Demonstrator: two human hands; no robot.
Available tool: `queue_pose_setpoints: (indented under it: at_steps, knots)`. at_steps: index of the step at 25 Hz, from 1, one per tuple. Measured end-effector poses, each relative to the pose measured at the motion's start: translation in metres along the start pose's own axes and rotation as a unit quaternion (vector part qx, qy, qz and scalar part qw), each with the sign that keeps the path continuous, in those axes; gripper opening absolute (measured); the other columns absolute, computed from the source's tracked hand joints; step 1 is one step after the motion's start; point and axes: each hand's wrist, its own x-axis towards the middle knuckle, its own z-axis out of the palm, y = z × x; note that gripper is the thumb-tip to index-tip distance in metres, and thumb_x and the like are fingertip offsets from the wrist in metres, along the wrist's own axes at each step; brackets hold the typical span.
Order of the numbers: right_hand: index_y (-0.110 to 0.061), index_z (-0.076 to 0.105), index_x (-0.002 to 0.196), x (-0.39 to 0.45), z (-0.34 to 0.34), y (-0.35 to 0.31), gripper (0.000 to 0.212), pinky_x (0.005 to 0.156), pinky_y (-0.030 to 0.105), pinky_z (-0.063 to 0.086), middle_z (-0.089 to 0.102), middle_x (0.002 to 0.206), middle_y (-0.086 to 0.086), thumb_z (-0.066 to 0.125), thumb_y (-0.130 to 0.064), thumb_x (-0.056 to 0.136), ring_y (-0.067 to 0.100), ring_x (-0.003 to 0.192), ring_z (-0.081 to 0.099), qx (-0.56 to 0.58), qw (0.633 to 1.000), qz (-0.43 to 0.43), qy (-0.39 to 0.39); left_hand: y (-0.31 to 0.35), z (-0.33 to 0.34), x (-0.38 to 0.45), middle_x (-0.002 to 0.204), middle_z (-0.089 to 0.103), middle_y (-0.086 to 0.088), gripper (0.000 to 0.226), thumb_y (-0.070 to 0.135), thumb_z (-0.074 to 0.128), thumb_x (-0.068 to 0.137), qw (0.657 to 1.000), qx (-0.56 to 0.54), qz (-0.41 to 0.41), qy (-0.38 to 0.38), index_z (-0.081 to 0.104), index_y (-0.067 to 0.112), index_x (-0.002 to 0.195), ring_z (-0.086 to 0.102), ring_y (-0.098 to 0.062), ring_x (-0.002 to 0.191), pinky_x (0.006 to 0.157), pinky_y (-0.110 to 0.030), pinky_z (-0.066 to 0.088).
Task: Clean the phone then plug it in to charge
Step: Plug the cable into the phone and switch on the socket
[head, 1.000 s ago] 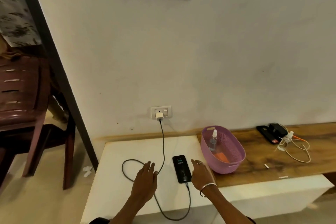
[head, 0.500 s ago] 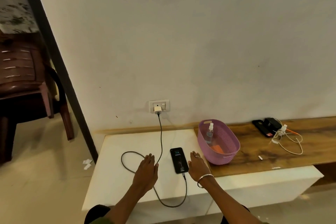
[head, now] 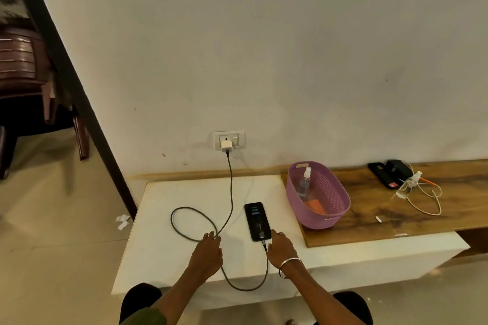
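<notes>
White slab (head: 184, 192): flat fingers (head: 210, 239) (empty).

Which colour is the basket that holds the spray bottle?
Light purple, a perforated plastic basket, seen in the head view.

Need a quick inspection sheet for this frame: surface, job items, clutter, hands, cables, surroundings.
Surface: white table, bare apart from the job's things; wooden counter adjoins on the right.
Job's things: phone flat, screen lit; white charger in the wall socket; spray bottle and an orange item in the purple basket.
Clutter: dark devices and a white cord on the counter.
Grippers: left hand flat on the table, empty; right hand open beside the phone's near end.
Cables: dark cable runs from charger, loops, reaches the phone.
Surroundings: brown chairs at left; paper scraps on floor.
</notes>
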Motion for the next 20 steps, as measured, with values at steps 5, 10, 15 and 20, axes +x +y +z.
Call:
queue_pose_setpoints:
  at_steps: [5,10,15,20]
  knots:
    - [-0.009,0.046,0.131,0.008,0.03,0.005,0.04,0.098,0.033,0.048,0.049,0.131,0.014,0.048,-0.012,0.091,0.03,0.118,0.055,-0.003,0.998,0.057,-0.035,0.013,-0.017,0.033,0.116,0.066,-0.011,0.03,0.006,0.047,0.093,0.985,-0.148,-0.058,0.07,0.063,0.009,0.118,0.064,-0.027,0.109,0.091,-0.035,0.052]
    - [-0.009,0.046,0.124,0.017,0.047,0.006,0.037,0.092,0.03,0.051,0.045,0.132,0.014,0.052,-0.007,0.088,0.029,0.111,0.06,0.009,0.995,0.093,-0.028,0.038,-0.061,0.1,0.148,0.046,-0.016,0.072,0.001,0.059,0.087,0.945,-0.306,-0.082,0.082,0.028,0.007,0.152,0.052,-0.029,0.129,0.104,-0.032,0.041]
    - [-0.013,0.04,0.129,0.027,0.056,0.012,0.044,0.092,0.034,0.051,0.049,0.126,0.01,0.052,-0.006,0.087,0.031,0.11,0.06,0.064,0.991,0.119,0.0,0.044,-0.075,0.145,0.118,0.067,-0.012,0.06,0.008,0.069,0.085,0.868,-0.467,-0.159,0.049,0.045,0.01,0.14,0.063,-0.024,0.104,0.088,-0.03,0.044]
    - [-0.012,0.042,0.129,0.035,0.063,0.007,0.041,0.092,0.033,0.051,0.056,0.123,0.01,0.055,-0.009,0.09,0.029,0.111,0.061,0.102,0.988,0.115,0.023,0.027,-0.057,0.122,0.086,0.073,-0.01,0.023,0.001,0.062,0.085,0.829,-0.541,-0.143,-0.001,0.07,0.01,0.104,0.072,-0.024,0.066,0.068,-0.03,0.051]
